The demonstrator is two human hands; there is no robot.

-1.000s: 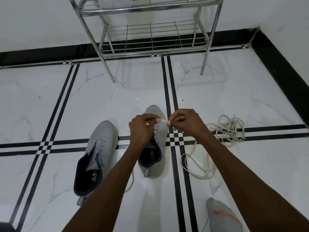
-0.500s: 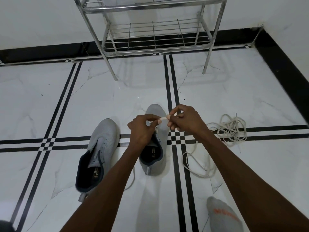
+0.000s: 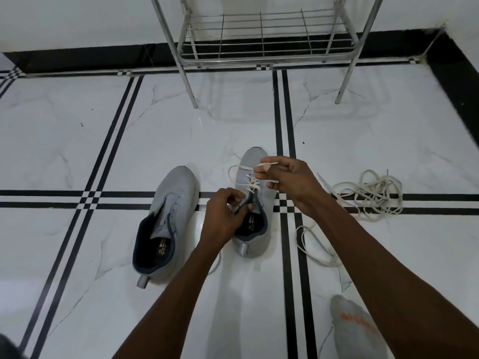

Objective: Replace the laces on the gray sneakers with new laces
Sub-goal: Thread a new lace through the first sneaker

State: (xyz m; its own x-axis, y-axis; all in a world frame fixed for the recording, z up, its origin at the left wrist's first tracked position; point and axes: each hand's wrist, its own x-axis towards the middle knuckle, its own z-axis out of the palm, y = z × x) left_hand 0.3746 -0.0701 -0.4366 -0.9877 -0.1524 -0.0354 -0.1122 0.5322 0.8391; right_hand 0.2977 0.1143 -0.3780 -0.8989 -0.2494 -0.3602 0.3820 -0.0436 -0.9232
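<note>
Two gray sneakers stand on the white tiled floor. The left sneaker point(image 3: 168, 218) has no lace in it. A white lace point(image 3: 248, 183) crosses the lower eyelets of the right sneaker point(image 3: 255, 237) and loops out to the left of its toe. My right hand point(image 3: 290, 181) is raised over the toe and pinches the lace's tip between thumb and fingers. My left hand point(image 3: 225, 216) pinches the dark collar edge of the right sneaker near the tongue.
A tangle of white laces point(image 3: 368, 195) lies on the floor to the right, one strand trailing back toward me. A metal shoe rack point(image 3: 261, 45) stands against the far wall. My grey-socked foot point(image 3: 355, 330) rests at the lower right.
My hands have come apart. The right hand drew the lace tip up and to the right, while the left hand dropped to the sneaker's collar. A loop of lace now shows.
</note>
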